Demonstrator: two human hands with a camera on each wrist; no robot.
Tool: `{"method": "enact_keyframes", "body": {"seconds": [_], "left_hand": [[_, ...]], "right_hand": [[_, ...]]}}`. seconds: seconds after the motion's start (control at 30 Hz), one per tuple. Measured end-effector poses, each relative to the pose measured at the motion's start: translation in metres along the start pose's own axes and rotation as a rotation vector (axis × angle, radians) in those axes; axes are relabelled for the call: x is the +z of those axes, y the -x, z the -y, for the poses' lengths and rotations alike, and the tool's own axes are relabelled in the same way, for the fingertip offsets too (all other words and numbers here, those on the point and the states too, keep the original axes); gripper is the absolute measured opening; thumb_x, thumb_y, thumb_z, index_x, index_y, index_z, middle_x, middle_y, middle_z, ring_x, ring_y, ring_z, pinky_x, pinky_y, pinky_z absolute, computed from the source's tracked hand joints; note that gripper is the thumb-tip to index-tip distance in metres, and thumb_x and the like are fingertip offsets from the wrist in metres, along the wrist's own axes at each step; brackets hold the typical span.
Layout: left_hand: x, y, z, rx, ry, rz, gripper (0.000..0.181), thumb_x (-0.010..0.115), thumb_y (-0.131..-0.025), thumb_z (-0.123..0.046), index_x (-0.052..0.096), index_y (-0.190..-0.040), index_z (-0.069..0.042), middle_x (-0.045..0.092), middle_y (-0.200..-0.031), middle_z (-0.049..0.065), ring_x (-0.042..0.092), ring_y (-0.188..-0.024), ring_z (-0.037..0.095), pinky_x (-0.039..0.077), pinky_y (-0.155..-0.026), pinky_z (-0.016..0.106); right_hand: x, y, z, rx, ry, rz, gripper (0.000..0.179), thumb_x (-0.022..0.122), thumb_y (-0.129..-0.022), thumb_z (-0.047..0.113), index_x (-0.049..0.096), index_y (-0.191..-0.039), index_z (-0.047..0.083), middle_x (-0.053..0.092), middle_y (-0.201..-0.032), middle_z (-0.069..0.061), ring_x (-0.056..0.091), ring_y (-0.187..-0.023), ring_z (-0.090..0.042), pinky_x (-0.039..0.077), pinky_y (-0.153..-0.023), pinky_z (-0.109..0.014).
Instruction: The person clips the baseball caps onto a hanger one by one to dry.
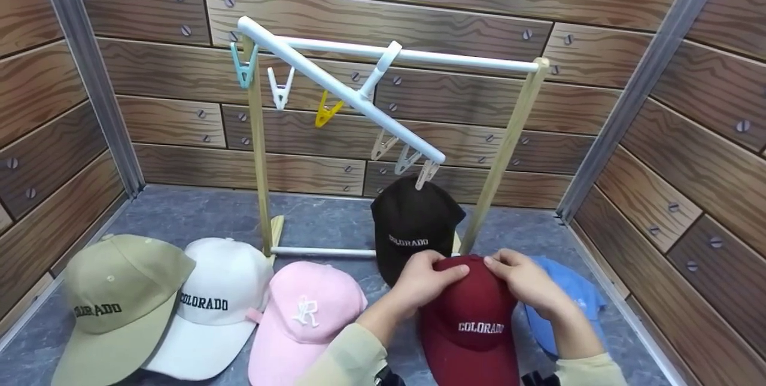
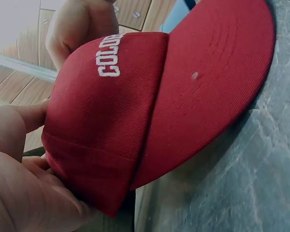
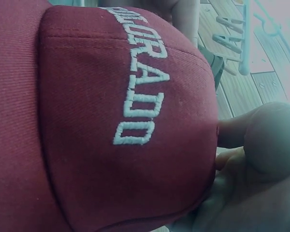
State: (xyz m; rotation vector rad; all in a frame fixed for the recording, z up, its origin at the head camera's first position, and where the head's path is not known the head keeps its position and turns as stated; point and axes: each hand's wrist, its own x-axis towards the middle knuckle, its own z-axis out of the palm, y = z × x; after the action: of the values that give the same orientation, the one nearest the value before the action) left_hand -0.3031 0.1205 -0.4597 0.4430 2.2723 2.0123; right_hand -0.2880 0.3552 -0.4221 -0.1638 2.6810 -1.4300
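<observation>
Pinching the red cap (image 1: 473, 299) at its crown's far end, left hand (image 1: 426, 281) on the left, right hand (image 1: 529, 283) on the right, about equally near; fingers narrow on fabric, thumbs on top. Cap sits near right, between pink cap (image 1: 317, 302) and blue cap (image 1: 583, 296), long axis near-far, brim near. Hanger (image 1: 335, 82) with clips is farther and left. Dark red, white COLORADO lettering, curved brim, pale speck on it.

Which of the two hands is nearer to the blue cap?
Right: the right hand is beside the blue cap; the left hand is farther, across the red cap both hold.
</observation>
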Motion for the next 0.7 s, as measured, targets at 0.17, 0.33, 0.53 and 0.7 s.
{"method": "enact_keyframes", "body": {"seconds": [0.17, 0.33, 0.53, 0.7], "left_hand": [[-0.006, 0.0, 0.0, 0.007, 0.019, 0.025, 0.027, 0.089, -0.093, -0.029, 0.074, -0.086, -0.008, 0.066, -0.08, -0.005, 0.061, -0.074, 0.008, 0.053, -0.066, 0.026], [-0.012, -0.001, -0.001, 0.019, 0.002, 0.025, 0.027, 0.089, -0.092, -0.029, 0.075, -0.083, -0.009, 0.065, -0.077, -0.006, 0.06, -0.073, 0.007, 0.053, -0.065, 0.026], [-0.019, -0.001, -0.004, 0.03, -0.001, 0.036, 0.026, 0.09, -0.092, -0.029, 0.076, -0.083, -0.009, 0.065, -0.076, -0.007, 0.061, -0.072, 0.007, 0.053, -0.066, 0.026], [-0.024, -0.001, -0.004, 0.031, 0.012, 0.046, 0.025, 0.09, -0.092, -0.026, 0.075, -0.082, -0.008, 0.066, -0.077, -0.006, 0.061, -0.073, 0.007, 0.054, -0.067, 0.026]], "right_hand": [[0.003, 0.001, 0.002, -0.036, -0.011, 0.03, 0.031, 0.055, -0.118, 0.027, 0.067, -0.115, -0.002, 0.065, -0.094, -0.008, 0.064, -0.082, -0.023, 0.055, -0.07, -0.036], [0.006, 0.001, 0.006, -0.031, -0.009, 0.031, 0.032, 0.055, -0.118, 0.029, 0.067, -0.115, -0.001, 0.066, -0.095, -0.008, 0.064, -0.083, -0.023, 0.055, -0.072, -0.036], [0.008, 0.0, 0.008, -0.037, -0.014, 0.044, 0.034, 0.056, -0.118, 0.032, 0.066, -0.11, 0.001, 0.064, -0.092, -0.008, 0.064, -0.081, -0.024, 0.055, -0.072, -0.037], [0.01, 0.0, 0.009, -0.057, -0.031, 0.06, 0.035, 0.055, -0.119, 0.034, 0.065, -0.108, 0.002, 0.062, -0.089, -0.007, 0.062, -0.079, -0.023, 0.054, -0.07, -0.037]]}}
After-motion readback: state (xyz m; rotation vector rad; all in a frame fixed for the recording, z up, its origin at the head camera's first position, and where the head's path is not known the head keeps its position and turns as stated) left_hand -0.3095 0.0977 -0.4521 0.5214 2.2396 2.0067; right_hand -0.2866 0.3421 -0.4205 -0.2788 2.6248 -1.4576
